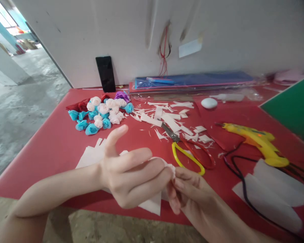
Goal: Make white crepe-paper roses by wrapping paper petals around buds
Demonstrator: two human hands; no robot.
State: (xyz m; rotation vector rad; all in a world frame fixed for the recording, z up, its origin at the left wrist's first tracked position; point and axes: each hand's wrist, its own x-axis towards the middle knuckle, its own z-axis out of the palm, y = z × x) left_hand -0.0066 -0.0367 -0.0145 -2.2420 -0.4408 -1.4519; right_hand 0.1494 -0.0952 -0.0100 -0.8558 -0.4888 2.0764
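My left hand (134, 175) reaches in from the left, thumb raised and fingers curled in towards my right hand (190, 187). Between the fingertips of both hands is a small piece of white crepe paper (172, 169), its edge ruffled; most of it is hidden behind my left fingers. My right thumb and fingers pinch its lower end. Larger white paper sheets (152, 204) lie on the table under my hands. Just beyond them rest scissors (176, 137) with one yellow and one red handle, blades among white paper scraps (171, 121).
Blue, white, red and purple paper flowers (98, 113) cluster at the back left. A black phone (105, 74) leans against the wall. On the right are a yellow glue gun (255, 140) with a dark cord, white sheets (271, 195), a white egg-shaped object (209, 103) and a green board (294, 108).
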